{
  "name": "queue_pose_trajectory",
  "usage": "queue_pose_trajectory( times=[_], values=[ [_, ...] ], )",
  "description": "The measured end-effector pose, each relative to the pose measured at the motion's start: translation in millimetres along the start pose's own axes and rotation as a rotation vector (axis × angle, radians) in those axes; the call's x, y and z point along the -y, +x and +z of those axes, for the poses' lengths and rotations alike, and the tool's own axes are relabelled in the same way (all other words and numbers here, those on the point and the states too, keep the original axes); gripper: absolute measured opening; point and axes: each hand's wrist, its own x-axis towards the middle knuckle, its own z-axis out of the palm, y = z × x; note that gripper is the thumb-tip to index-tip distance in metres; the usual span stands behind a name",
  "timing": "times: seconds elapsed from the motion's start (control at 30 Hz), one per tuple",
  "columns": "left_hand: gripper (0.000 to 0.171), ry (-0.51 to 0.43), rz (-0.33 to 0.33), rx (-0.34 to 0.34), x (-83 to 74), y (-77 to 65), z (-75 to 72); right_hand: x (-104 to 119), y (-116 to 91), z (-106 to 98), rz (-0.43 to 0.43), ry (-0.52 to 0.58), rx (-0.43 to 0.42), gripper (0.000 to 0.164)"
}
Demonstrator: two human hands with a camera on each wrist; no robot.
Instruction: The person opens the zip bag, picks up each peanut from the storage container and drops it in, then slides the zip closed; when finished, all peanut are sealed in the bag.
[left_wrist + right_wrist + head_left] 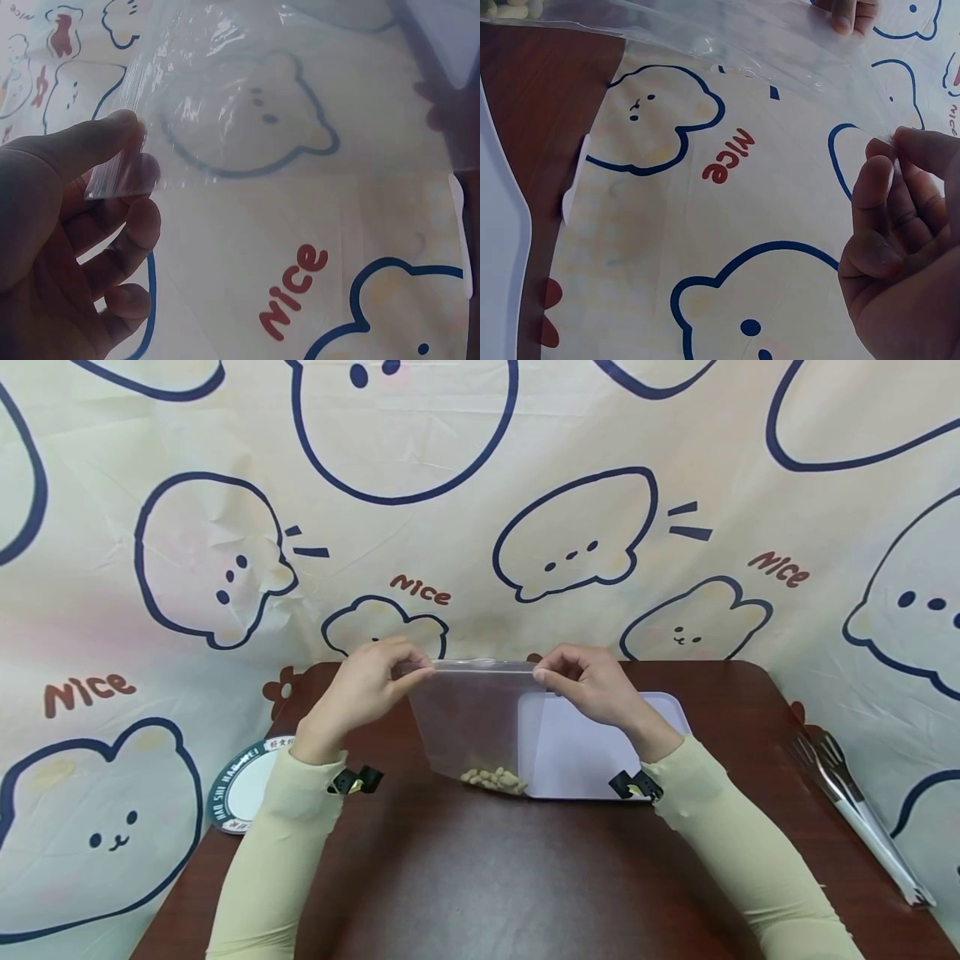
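Note:
A clear zip bag (pixel 472 718) hangs upright between my two hands, its zip edge at the top. Several pale peanuts in their shells (pixel 493 779) lie in its bottom, toward the right corner. My left hand (pixel 375 681) pinches the top left corner between thumb and forefinger; in the left wrist view the other fingers (pixel 124 300) curl loosely below. The top right corner is pinched by my right hand (pixel 588 685). Behind the bag's right side lies a white tray (pixel 600 752), partly seen through the film.
At the table's left edge lies a round plate (pixel 251 785) with a dark green lettered rim, partly behind my left forearm. Metal tongs (pixel 862 818) rest along the right edge. A printed curtain (pixel 465 543) hangs behind and beside the brown table (pixel 480 877).

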Motion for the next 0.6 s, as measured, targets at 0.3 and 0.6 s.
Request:
queue_pose_trajectory(
  times=[0.3,0.6],
  values=[
    [0.013,-0.023,-0.033,-0.05,10.2,-9.1,-4.3,-1,1,1,0.009,-0.007,0.004,0.011],
    [0.016,-0.06,-0.04,-0.125,19.3,-16.1,-8.6,-2,1,2,0.008,0.0,0.017,0.011]
  ],
)
